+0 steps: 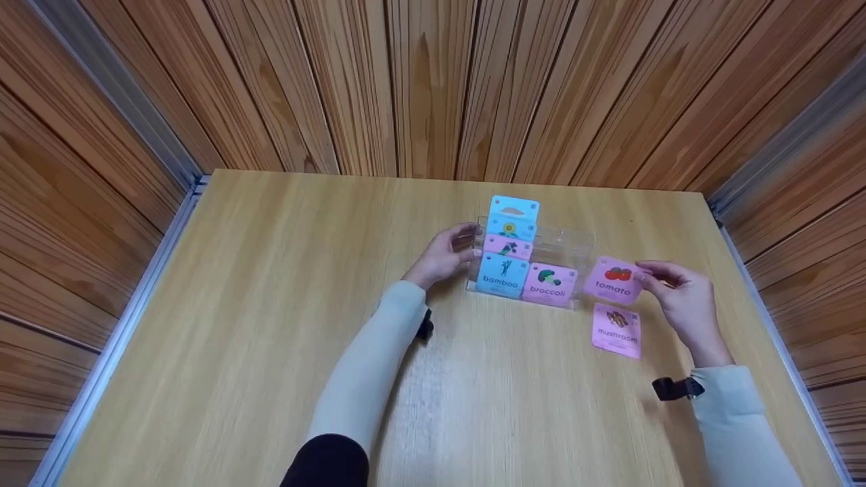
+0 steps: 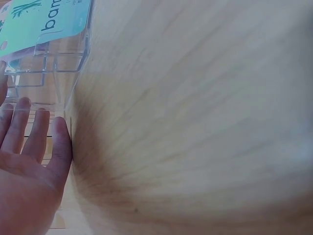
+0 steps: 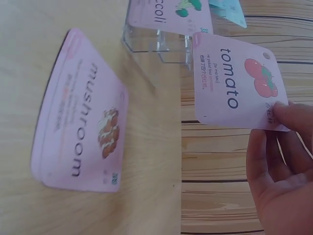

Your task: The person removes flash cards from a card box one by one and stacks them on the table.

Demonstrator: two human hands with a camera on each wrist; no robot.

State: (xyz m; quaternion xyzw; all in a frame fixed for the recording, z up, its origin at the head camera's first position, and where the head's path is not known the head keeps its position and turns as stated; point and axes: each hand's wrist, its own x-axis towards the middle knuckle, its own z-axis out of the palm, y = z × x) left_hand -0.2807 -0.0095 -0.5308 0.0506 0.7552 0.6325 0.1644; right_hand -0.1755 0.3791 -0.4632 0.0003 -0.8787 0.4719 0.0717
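A clear tiered rack (image 1: 565, 245) holds cards: blue bamboo (image 1: 501, 275) and pink broccoli (image 1: 549, 283) in the front tier, a pink card (image 1: 507, 247) behind bamboo, and a blue sunflower card (image 1: 512, 218) at the back. My left hand (image 1: 443, 257) rests its fingers against the rack's left side; in the left wrist view the hand (image 2: 34, 161) has its fingers extended at the clear plastic. Between thumb and fingers, my right hand (image 1: 683, 304) pinches the tomato card (image 1: 613, 280) by its right edge, just right of the rack. The right wrist view shows that hand (image 3: 283, 171) and the card (image 3: 237, 83) face up.
Pink mushroom cards (image 1: 616, 330) lie in a small stack on the wooden table (image 1: 237, 304), below the tomato card and right of the rack. A wood-panelled wall (image 1: 426, 88) rises behind the table, with panels at both sides.
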